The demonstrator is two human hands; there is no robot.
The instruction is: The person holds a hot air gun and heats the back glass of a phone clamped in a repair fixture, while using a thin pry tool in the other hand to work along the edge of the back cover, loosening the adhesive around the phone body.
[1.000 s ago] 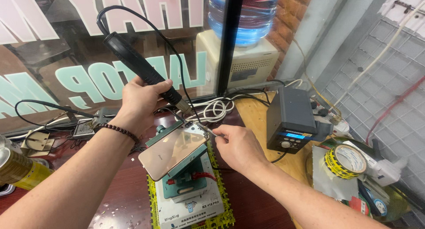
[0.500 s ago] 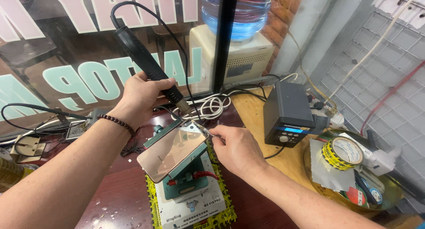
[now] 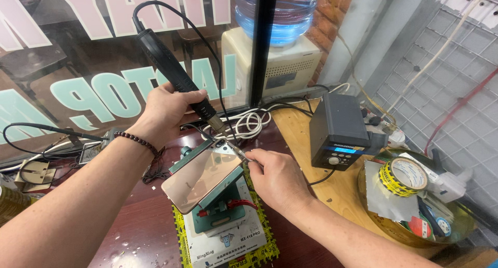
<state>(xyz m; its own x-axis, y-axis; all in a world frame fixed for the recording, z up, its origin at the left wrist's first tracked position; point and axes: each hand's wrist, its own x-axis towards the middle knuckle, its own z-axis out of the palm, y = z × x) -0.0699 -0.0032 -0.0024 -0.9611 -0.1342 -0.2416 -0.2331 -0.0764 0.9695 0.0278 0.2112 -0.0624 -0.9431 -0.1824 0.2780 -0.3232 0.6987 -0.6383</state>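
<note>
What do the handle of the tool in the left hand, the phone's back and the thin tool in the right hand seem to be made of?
The handle in the left hand looks like matte black plastic or rubber, with no glare and a cord running from its end. The phone back looks like glossy glass or polished metal, since it mirrors its surroundings. The thin tool in the right hand looks like bare metal, grey and shiny.

The water bottle (image 3: pixel 275 11) is cut off above; tweezer tips (image 3: pixel 228 145) too small.
</note>
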